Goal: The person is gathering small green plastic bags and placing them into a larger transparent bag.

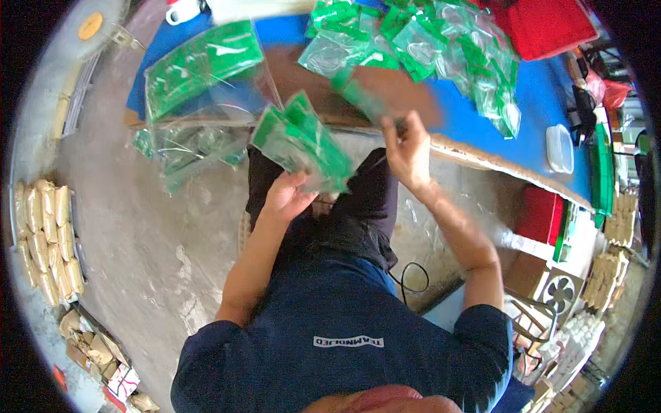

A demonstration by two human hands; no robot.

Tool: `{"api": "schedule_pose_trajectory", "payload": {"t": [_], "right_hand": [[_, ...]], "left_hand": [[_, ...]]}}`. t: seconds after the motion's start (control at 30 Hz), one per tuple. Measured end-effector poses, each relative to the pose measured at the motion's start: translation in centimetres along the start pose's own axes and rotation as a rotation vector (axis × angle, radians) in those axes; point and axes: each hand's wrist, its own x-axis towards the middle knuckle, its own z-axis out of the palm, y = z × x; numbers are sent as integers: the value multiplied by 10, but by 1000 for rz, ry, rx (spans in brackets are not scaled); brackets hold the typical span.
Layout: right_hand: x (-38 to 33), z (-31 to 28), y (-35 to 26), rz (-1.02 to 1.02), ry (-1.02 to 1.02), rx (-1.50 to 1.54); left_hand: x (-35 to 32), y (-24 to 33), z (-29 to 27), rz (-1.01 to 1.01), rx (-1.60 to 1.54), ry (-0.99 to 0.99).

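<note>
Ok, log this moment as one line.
left hand: holds green packet stack | right hand: holds blurred single packet | packet pile on blue table | clear bag at table's left

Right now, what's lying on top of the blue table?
On the blue table: a heap of green-and-clear packets, a flat stack of them, a clear lidded box, and something red. What lies beneath the heap is hidden.

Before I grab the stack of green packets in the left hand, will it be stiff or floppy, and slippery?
Probably floppy: the stack fans out above the left hand. Likely slippery, since the clear film looks glossy. Seemingly light, held by one end.
</note>
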Motion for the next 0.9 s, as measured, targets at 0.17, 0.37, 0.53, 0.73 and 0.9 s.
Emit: {"api": "schedule_pose_trajectory", "payload": {"t": [0.17,0.37,0.53,0.73,0.9], "right_hand": [[-3,13,-29,399,-136,501],[108,49,7,-556,-40,-368],[72,41,10,-672,-427,-334],[60,-6,-7,-215,-524,62],[129,-34,82,-268,20,-789]], "left_hand": [[25,-12,63,116,43,206],[3,0,78,364,603,324],[-10,11,67,354,315,308],[16,-1,60,280,367,300],[25,-11,34,158,320,285]]}}
